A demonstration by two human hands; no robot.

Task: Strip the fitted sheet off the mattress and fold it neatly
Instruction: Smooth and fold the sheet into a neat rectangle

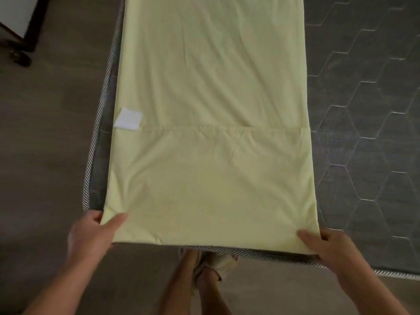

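1. The pale yellow sheet (211,110) is lying flat on top of the grey mattress (363,110) as a long, narrow strip. Its long axis runs straight away from the person, and the far end goes out of the top of the view.
2. The near short end sits right at the mattress's near edge, closer to its left side.
3. The left hand (91,233) pinches the near-left corner, thumb on top of the fabric.
4. The right hand (329,246) grips the near-right corner the same way, thumb on top and fingers tucked under.
5. So the whole sheet stretches out ahead of both hands.
6. A white label (128,118) sits on the left edge, right by a seam line crossing the strip.
7. There's brown floor (45,133) to the left.
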